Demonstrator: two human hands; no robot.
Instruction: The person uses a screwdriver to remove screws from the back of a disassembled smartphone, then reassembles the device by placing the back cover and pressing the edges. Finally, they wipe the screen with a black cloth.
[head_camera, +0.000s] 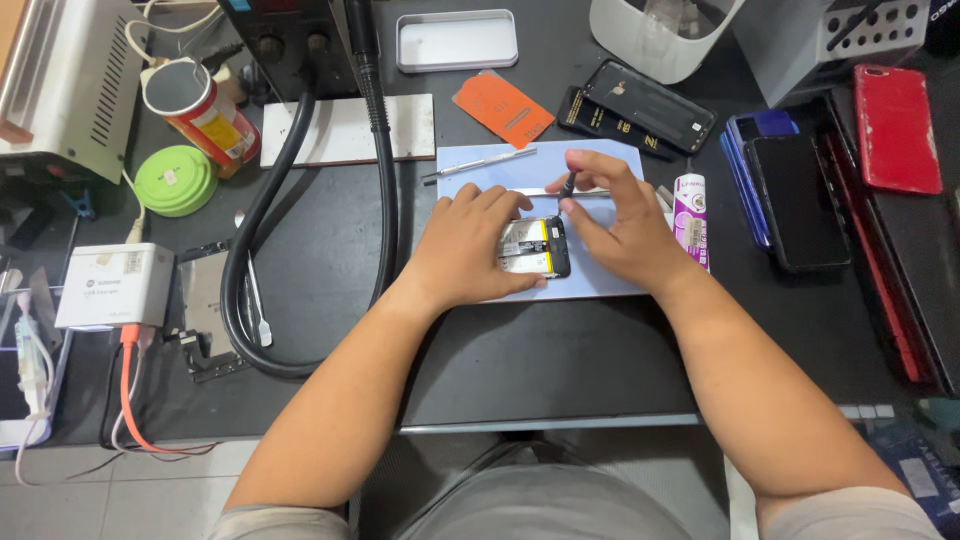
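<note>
An opened phone (535, 247) with its insides and a yellow-edged battery showing lies on a pale blue mat (600, 282). My left hand (465, 245) lies over the phone's left side and holds it down. My right hand (620, 220) rests on its right side and pinches a thin dark tool (569, 184) between thumb and forefinger, tip pointing down near the phone's top edge. A flat metal strip (535, 192) lies just beyond the phone, partly hidden by my fingers.
Metal tweezers (480, 164) lie at the mat's far edge, a white-and-pink glue tube (690, 218) at its right. An orange card (503, 107), black phone back (650, 104), stacked phones (790, 195), red phone (896, 127). Left: thick black hose (250, 250), white tray (456, 40), green tape roll (175, 180).
</note>
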